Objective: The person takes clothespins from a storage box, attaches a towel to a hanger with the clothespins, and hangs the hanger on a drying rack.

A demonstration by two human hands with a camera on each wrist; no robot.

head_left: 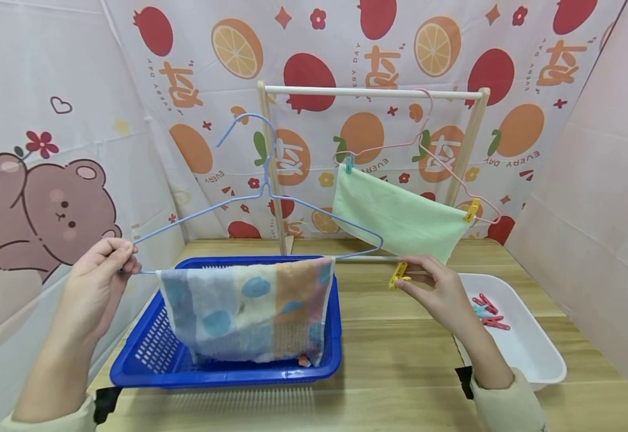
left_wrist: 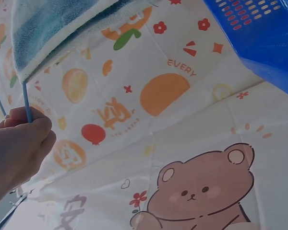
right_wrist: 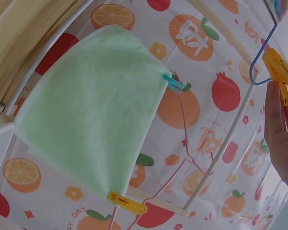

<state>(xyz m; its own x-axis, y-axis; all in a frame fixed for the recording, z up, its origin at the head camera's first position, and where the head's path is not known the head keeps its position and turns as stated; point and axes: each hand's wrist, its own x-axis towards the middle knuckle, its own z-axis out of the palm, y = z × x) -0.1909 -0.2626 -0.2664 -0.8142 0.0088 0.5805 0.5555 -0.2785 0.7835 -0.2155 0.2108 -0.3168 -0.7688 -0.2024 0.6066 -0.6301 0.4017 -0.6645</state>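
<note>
My left hand grips the left corner of a blue clothes hanger. Over the hanger's bottom bar hangs a patterned towel in blue, cream and orange, in front of and above the blue basket. To the right of the hanger, my right hand pinches a yellow clothespin between thumb and fingers. The right wrist view shows that clothespin close to the hanger's end. In the left wrist view, the fingers wrap the hanger bar beside the towel's edge.
A wooden rack stands at the back. From it hangs a pink hanger with a light green cloth, clipped by a teal clothespin and a yellow one. A white tray with several clothespins sits at right.
</note>
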